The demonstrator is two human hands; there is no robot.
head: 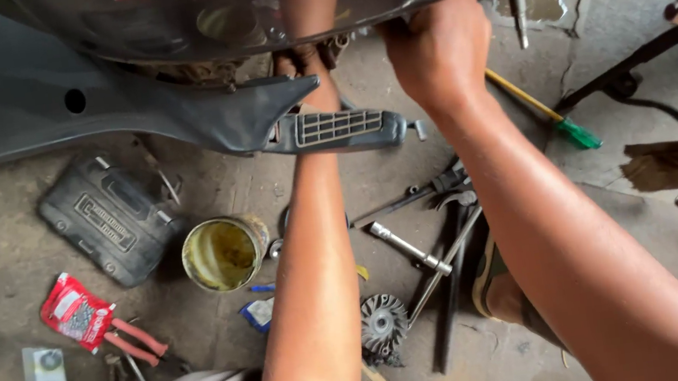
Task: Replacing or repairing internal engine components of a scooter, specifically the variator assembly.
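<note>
Both my arms reach up under a dark scooter body (163, 22) that fills the top of the view. My left hand (309, 69) goes in behind a black footrest panel (331, 129); its fingers are hidden, so what it holds cannot be seen. My right hand (435, 49) is curled at the lower edge of the body near a hanging metal bolt (518, 9); its fingertips are out of sight.
On the concrete floor lie a black plastic cover (105, 217), an open tin of yellowish grease (222, 253), red-handled pliers (134, 345), a red packet (74, 311), a green-handled screwdriver (564, 127), several wrenches and sockets (423, 245) and a toothed metal wheel (383, 323).
</note>
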